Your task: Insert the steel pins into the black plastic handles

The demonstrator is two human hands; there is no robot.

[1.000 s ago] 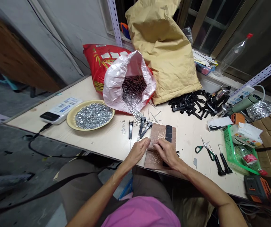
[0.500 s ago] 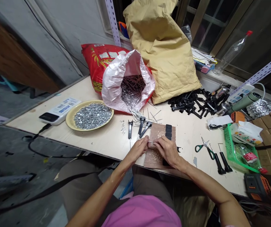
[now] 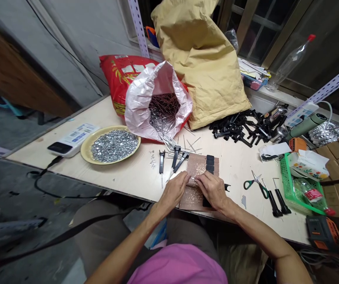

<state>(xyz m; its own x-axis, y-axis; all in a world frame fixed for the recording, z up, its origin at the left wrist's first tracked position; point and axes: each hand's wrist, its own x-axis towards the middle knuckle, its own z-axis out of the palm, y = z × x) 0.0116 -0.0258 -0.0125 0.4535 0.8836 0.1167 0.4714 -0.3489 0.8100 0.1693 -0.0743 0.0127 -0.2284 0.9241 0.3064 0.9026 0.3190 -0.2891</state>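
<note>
My left hand (image 3: 175, 188) and my right hand (image 3: 213, 188) are close together over a brown board (image 3: 189, 201) dotted with pale crumbs. A thin metal rod (image 3: 192, 178) spans the small gap between them, pinched by the fingertips of both. Past my right hand a black forked end (image 3: 227, 187) sticks out; whether it belongs to the rod is hidden. Black pads (image 3: 210, 162) line the board's right side. To the left of my hands lie a black-handled metal pin (image 3: 161, 161) and two more like it.
A yellow dish (image 3: 88, 157) of small metal pieces stands left, near an open red bag (image 3: 113, 79) of metal rods. Black plastic parts (image 3: 240, 128) are heaped behind. Scissors (image 3: 256, 183), two black-handled hooks (image 3: 278, 201) and a green basket (image 3: 289, 179) lie right.
Both hands have shifted slightly, and my left fingers have straightened somewhat along the rod. The black forked end shows a little farther out beyond my right hand.
</note>
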